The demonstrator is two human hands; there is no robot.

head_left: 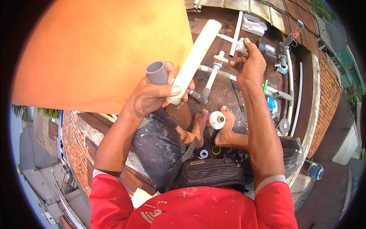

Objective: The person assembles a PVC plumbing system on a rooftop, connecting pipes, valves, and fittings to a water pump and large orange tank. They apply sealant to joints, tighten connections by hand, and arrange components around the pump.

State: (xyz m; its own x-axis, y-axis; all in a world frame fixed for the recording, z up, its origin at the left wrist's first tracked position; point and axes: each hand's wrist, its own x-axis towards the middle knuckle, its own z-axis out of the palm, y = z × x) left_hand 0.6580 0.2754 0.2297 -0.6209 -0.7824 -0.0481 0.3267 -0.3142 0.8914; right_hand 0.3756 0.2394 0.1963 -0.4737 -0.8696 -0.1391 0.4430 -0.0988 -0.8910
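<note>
My left hand is closed around a cream plastic pipe, which slants up and to the right. The same hand also holds a short grey pipe fitting, its open end facing up. My right hand pinches a white applicator cap. From that cap a thin pale rod runs left to the upper part of the pipe; its tip appears to touch the pipe there. Between my bare feet stands a white-topped can with a round opening in its top.
A large orange curved surface rises at the left. Fixed pipework with a valve crosses the rusty floor ahead, with a pump at the right. Tape rolls lie near a black bag. A roof edge drops off at the right.
</note>
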